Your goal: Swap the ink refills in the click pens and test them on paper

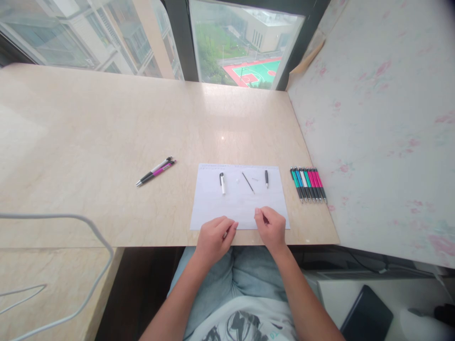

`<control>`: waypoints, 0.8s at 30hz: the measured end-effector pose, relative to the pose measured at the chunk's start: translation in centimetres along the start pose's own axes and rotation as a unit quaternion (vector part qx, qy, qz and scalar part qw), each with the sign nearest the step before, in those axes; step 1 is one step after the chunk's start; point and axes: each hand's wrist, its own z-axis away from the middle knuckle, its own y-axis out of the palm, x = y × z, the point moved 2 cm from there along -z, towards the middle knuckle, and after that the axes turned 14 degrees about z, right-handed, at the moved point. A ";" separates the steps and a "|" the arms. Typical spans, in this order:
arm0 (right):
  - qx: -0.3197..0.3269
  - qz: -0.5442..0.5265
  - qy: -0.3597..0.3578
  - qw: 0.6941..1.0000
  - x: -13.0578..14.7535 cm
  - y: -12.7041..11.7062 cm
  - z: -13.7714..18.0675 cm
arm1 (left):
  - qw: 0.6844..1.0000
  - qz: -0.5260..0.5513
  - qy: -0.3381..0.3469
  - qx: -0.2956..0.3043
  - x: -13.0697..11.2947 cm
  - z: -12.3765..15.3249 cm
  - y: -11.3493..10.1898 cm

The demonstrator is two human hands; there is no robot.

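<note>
Paper (213,213) bears a white barrel (223,184), a refill (248,183), a likely spring (255,179) and a dark grip (267,179). The left hand (215,237) and right hand (272,228) rest at its near edge, fingers loosely curled; whether they pinch anything I can't tell. So slight a spring wants gentle fingertips, low over the paper.

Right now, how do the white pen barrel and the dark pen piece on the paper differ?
The white barrel has a black clip; the dark piece shows none. The white barrel lies towards the left side of the paper, the dark piece towards the right. Both lie on the paper, untouched.
</note>
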 end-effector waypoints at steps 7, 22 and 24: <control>0.005 0.001 0.000 1.000 0.0 0.0 0.0 | 1.000 0.004 -0.001 -0.005 -0.1 0.1 0.0; 0.001 -0.012 -0.003 1.000 -0.1 0.1 0.0 | 0.941 -0.280 -0.188 -0.034 -0.5 -9.4 -5.4; 0.005 -0.017 -0.001 1.000 -0.2 0.1 0.1 | 0.932 -0.300 -0.202 -0.003 -0.7 -10.8 -5.3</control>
